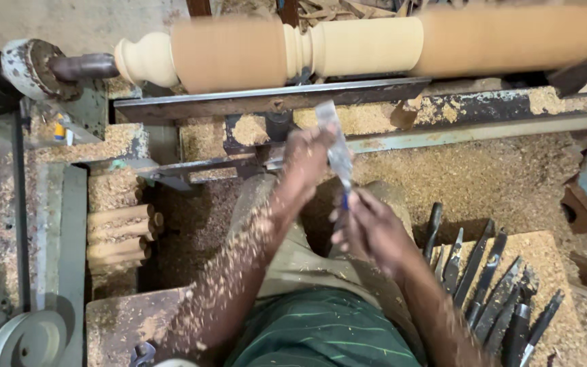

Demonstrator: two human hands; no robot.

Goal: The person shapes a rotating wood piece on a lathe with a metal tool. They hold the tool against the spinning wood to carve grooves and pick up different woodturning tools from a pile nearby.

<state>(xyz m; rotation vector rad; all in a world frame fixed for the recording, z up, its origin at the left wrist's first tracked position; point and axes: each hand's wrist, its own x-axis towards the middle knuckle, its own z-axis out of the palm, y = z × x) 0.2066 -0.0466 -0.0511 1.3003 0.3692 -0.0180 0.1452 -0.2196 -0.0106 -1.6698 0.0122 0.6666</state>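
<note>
Sawdust clings to both forearms as the person holds a flat metal blade upright between the hands, just in front of the lathe's tool rest. The blade is pale grey and shiny, broad at its upper end and narrowing downward to a small blue piece near the bottom; motion blur makes its exact edge hard to read. The left hand is closed around the blade's middle from the left side, fingers wrapped on it. The right hand pinches the lower end, near the blue part, with fingertips curled. Behind them a turned wooden spindle sits in the lathe, pale with beads and a rounded knob. A row of dark chisels lies on the shavings-covered bench to the right, well apart from the blade.
</note>
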